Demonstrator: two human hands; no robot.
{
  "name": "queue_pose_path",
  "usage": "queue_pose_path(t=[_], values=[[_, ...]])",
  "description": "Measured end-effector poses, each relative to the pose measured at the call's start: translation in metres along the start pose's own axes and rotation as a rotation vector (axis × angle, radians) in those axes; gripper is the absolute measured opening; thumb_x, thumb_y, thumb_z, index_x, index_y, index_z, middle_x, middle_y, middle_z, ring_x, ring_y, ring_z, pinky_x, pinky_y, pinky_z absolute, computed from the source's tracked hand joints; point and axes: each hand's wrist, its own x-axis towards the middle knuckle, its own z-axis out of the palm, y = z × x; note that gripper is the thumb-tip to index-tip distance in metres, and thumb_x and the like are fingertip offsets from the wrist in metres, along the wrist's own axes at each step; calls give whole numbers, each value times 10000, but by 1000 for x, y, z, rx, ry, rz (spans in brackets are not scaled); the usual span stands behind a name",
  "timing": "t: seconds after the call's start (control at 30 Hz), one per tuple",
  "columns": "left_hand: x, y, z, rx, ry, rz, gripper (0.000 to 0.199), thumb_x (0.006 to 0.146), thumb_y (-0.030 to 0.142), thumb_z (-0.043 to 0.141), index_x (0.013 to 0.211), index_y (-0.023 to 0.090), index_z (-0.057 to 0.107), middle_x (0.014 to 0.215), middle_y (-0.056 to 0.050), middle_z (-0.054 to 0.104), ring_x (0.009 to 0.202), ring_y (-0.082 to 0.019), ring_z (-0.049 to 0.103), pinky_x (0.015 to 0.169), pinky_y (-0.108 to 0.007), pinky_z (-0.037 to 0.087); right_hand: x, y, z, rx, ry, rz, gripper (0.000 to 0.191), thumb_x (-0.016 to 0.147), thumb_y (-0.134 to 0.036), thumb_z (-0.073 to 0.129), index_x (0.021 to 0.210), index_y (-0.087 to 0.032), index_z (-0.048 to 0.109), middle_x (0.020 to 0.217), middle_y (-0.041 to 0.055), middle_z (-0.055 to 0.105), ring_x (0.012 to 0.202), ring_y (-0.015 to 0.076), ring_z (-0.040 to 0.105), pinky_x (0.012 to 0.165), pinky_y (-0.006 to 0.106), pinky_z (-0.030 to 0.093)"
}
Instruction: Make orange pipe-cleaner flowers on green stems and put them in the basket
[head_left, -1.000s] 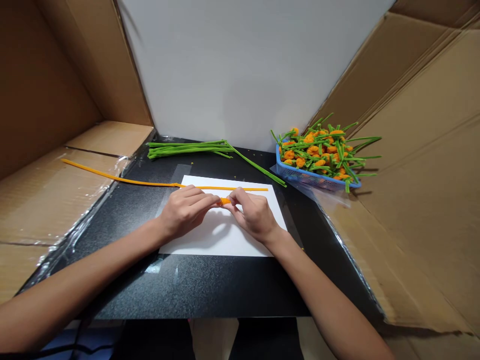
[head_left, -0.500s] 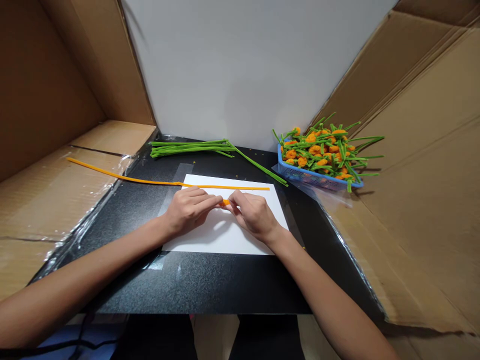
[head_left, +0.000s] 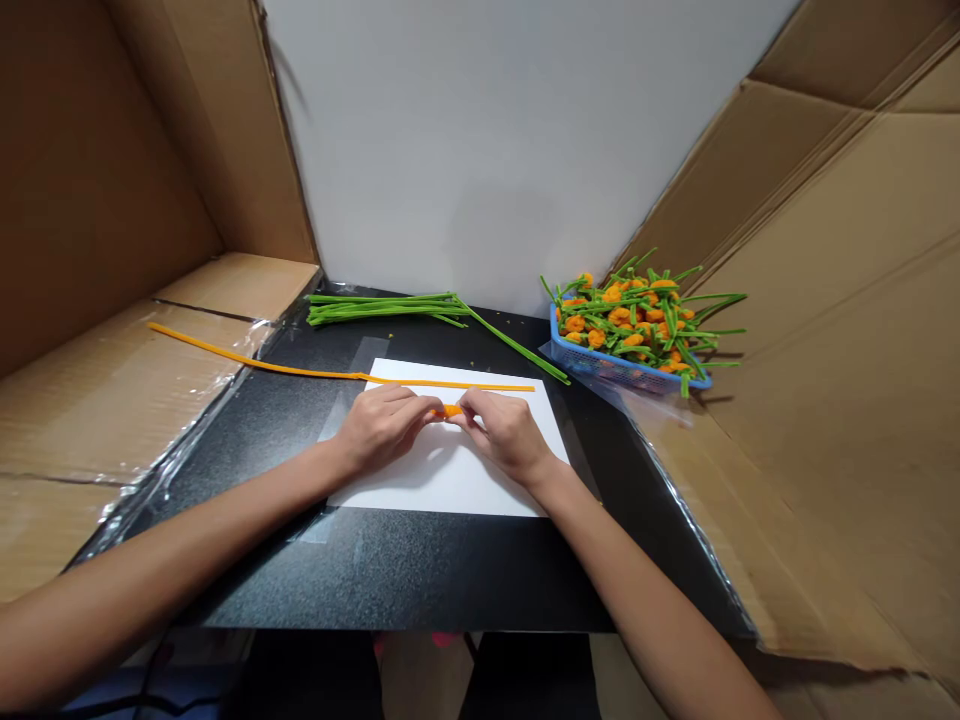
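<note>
Over the white sheet (head_left: 450,480), my left hand (head_left: 384,428) and my right hand (head_left: 506,432) meet fingertip to fingertip. Both are closed in a pinch on a short piece of orange pipe cleaner (head_left: 450,410), mostly covered by the fingers, so its full shape is hidden. Just beyond the knuckles lies a long orange pipe cleaner (head_left: 300,372), running from the cardboard on the left across the table and onto the sheet's far part.
Green pipe cleaners (head_left: 382,309) lie in a bundle at the back of the black table (head_left: 405,575), one slanting right. A blue basket (head_left: 637,376) at the back right holds several orange and green pipe-cleaner pieces. Cardboard walls (head_left: 840,330) stand on both sides.
The camera view has shifted slightly. My hands stay pinched at the same place over the sheet, with a little more of the orange piece showing between the fingertips.
</note>
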Motion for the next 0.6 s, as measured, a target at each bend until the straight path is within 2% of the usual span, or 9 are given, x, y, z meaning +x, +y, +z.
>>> queue_pose_path(t=[0.17,0.37,0.53,0.6], values=[[1,0,0,24,22,2,113,975,214,578,928,171,672,686,-1,714,572,-128,633,593,-247,463,1,-1,2,15,51,3,179,996,-205,528,817,-192,529,644,1,595,548,129,511,572,238,357],[4,1,-4,33,-34,13,156,977,184,538,919,182,683,668,5,716,549,-121,619,556,-247,439,-1,-1,3,-10,-21,-1,169,999,-198,504,833,-194,534,663,17,606,583,145,532,585,250,358],[3,-2,-3,36,-56,66,207,951,107,493,985,194,678,782,-8,768,606,-125,655,583,-248,462,-2,-2,3,21,-68,5,142,979,-164,514,841,-193,523,675,20,605,595,147,522,595,252,359],[1,-3,-2,35,-79,54,199,966,131,489,984,192,678,757,-8,758,597,-128,651,576,-248,461,-2,0,4,53,-98,18,128,966,-151,523,846,-197,518,686,15,603,599,143,516,599,248,359]])
